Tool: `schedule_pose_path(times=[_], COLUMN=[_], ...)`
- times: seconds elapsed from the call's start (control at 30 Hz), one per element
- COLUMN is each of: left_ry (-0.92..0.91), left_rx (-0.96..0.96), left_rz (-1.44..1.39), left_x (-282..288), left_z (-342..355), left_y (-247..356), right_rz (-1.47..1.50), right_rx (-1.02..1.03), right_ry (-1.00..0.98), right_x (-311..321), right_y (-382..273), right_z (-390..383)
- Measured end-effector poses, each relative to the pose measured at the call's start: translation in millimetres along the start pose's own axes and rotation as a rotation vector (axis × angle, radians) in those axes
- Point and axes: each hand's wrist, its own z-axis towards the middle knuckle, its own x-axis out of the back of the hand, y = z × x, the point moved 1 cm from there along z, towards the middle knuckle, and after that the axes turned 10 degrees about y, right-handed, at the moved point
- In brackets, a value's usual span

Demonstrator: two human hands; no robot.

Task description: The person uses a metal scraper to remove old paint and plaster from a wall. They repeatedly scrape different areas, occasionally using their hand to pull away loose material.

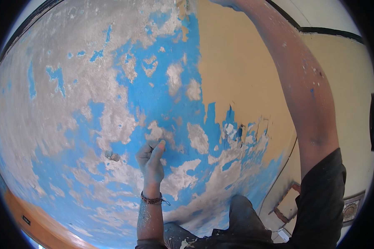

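A large wall point(158, 99) fills the view, with bright blue paint worn away in patches to greyish plaster. On its right is a tan area point(237, 62) whose lower border is ragged, with torn, curling flakes point(232, 128). My left hand point(152, 159), dusty and wearing a beaded bracelet on the wrist, is closed in a fist in front of the blue part, thumb over the curled fingers; no object shows in it. Whether it touches the wall I cannot tell. My right arm reaches up along the right side, and my right hand point(228, 3) is mostly cut off by the top edge.
A small rough lump or hole point(112, 156) marks the wall left of my fist. Below are my knees in dark trousers point(243, 211). At lower right stand a wooden-framed piece point(287, 203) and a patterned panel point(353, 207). An orange-brown surface point(37, 216) curves along the lower left.
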Motion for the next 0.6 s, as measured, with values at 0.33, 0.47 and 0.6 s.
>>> schedule_pose_path(times=[0.33, 0.47, 0.6], left_ry=[-0.007, 0.008, -0.031], left_rx=[-0.003, 0.005, -0.024], left_rz=[-0.012, -0.022, -0.009], left_x=[0, 2, 7], left_z=[0, -1, 3], left_y=[-4, 1, -3], right_rz=[0.156, 0.045, 0.289], right_rx=[-0.223, -0.028, -0.329], right_ry=[0.139, 0.108, 0.1], right_x=[-27, -9, -1], right_y=[2, -20, -26], right_z=[16, 2, 18])
